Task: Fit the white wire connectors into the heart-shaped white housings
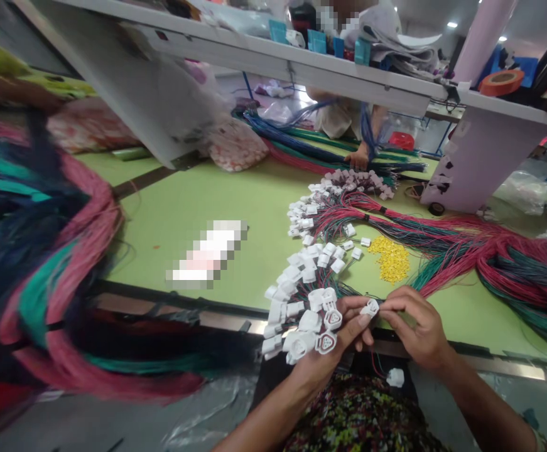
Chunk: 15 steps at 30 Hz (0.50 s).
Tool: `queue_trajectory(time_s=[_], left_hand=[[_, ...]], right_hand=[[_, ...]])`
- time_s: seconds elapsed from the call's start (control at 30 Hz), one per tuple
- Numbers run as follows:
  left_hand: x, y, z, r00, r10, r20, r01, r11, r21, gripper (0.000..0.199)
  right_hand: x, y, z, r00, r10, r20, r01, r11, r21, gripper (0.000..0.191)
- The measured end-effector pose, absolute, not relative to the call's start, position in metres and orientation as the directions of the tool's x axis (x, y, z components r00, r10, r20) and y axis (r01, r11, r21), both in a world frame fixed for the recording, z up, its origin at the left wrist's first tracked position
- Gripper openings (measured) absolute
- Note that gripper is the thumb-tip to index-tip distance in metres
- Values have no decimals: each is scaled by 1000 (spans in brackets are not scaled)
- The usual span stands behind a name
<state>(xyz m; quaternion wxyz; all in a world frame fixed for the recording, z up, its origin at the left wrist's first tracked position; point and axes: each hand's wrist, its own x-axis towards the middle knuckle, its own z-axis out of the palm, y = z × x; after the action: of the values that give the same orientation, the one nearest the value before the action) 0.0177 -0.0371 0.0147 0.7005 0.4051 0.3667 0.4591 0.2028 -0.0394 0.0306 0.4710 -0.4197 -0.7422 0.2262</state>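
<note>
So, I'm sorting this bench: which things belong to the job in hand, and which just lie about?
Likely in the job:
connector in left hand
white connectors
yellow bits
wires

Seemingly just lying about:
tape roll on shelf
plastic on floor

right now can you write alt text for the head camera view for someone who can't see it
Two bare hands, left and right, hold a small white connector at the edge of a green worktable. Around them are white connectors on wires, a pile of yellow pieces and red and green wire bundles.
</note>
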Motion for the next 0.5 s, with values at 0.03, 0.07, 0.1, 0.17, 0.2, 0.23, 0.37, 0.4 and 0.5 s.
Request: queue_trajectory(time_s=[0.03,0.07,0.1,0.17,0.2,0.23,0.37,0.4,0.5], left_hand=[[18,-38,15,313,940,-135,-358,249,900,29],[18,-38,14,312,942,-128,-367,243,898,29],[18,-39,12,312,943,-118,-370,235,899,29],[19,-39,8,309,946,-100,-373,217,902,31],[20,-39,6,309,947,-92,-374,210,903,33],[20,-39,4,312,946,-87,-374,206,904,35],[22,-38,-3,302,951,-68,-352,178,919,38],[23,-38,-4,294,954,-60,-345,164,924,38],[23,-39,-4,267,962,-46,-320,133,938,37]], right_hand=[[202,-40,31,-154,871,465,339,489,-803,8],[201,-41,32,-114,901,418,264,433,-862,6],[200,-42,33,-88,924,372,194,383,-903,6],[198,-43,34,-67,950,304,92,310,-946,10],[197,-43,34,-61,958,279,66,283,-957,13],[197,-44,34,-55,965,257,55,260,-964,14],[197,-46,28,-49,977,208,76,211,-974,14],[197,-46,27,-53,977,208,83,212,-974,13],[198,-47,25,-52,975,218,110,223,-969,11]])
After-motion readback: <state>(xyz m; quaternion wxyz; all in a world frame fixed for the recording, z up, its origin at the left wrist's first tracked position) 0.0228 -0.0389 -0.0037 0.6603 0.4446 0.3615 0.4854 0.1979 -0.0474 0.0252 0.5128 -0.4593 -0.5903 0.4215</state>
